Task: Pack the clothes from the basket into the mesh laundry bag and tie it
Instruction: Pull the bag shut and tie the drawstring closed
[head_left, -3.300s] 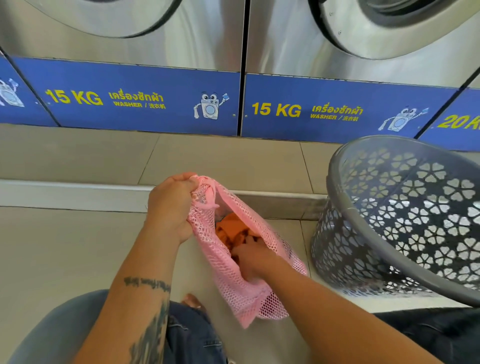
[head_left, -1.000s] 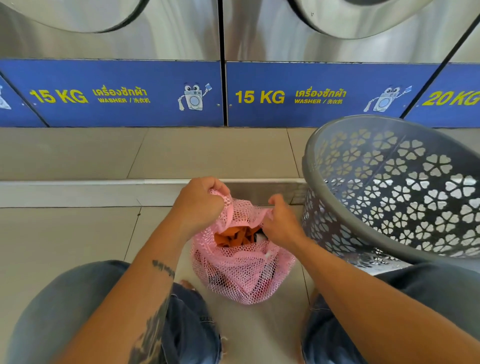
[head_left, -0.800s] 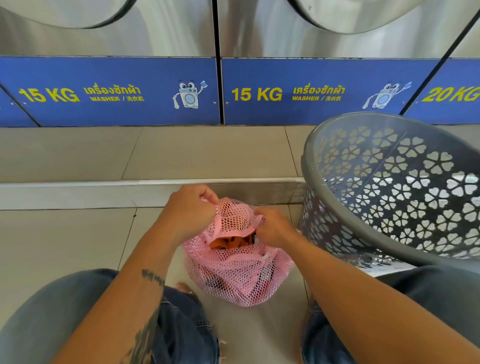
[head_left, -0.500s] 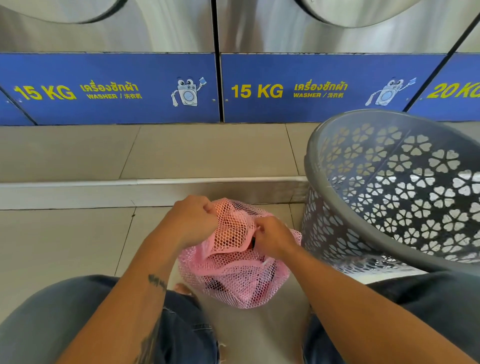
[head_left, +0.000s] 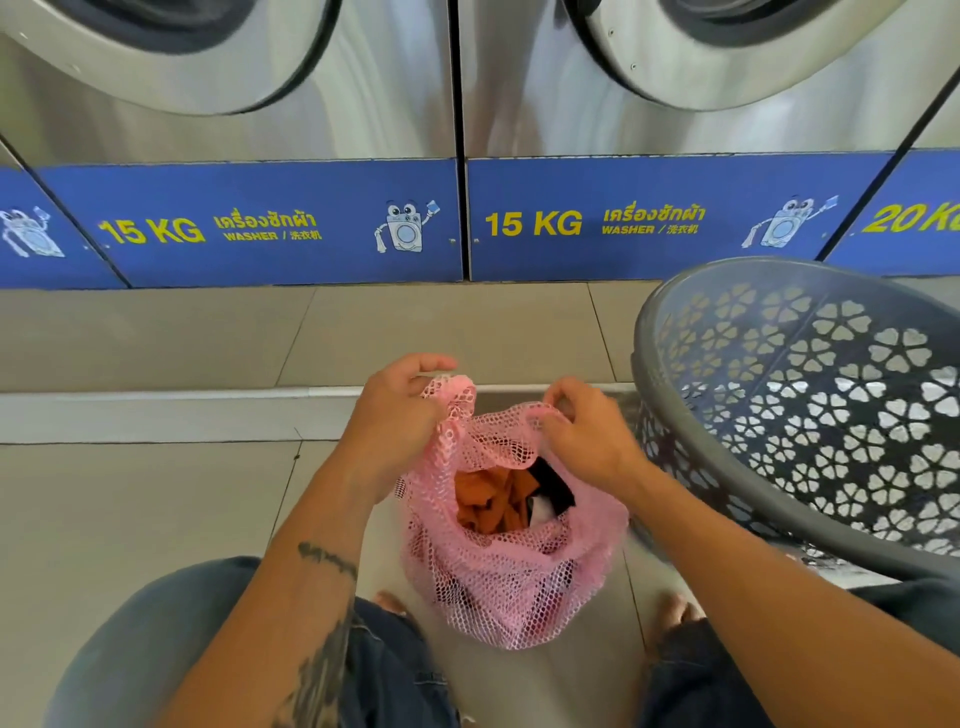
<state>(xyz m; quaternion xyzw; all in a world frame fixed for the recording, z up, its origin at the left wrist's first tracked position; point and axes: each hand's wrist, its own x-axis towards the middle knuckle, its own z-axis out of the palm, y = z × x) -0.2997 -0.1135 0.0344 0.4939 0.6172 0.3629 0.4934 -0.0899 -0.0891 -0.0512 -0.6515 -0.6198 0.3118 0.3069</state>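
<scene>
Grey perforated plastic laundry basket (head_left: 810, 405) runs off the right edge; steel washer doors (head_left: 171, 47) cut off up top; pink mesh laundry bag (head_left: 511, 577) veils lower clothes.

Tiled floor (head_left: 130, 519): grey basket (head_left: 810, 415) at right, tilted; pink mesh bag (head_left: 519, 587) maybe resting on it.

Far wall: steel washers (head_left: 395, 93) above blue "15 KG" panels (head_left: 260, 228); near: a raised step (head_left: 156, 410) and beige floor tiles (head_left: 130, 519).

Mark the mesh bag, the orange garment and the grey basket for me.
mesh bag (head_left: 511, 587): head view, on its pink front wall.
orange garment (head_left: 485, 501): head view, on cloth showing through the bag's mouth.
grey basket (head_left: 727, 491): head view, on its near rim.
</scene>
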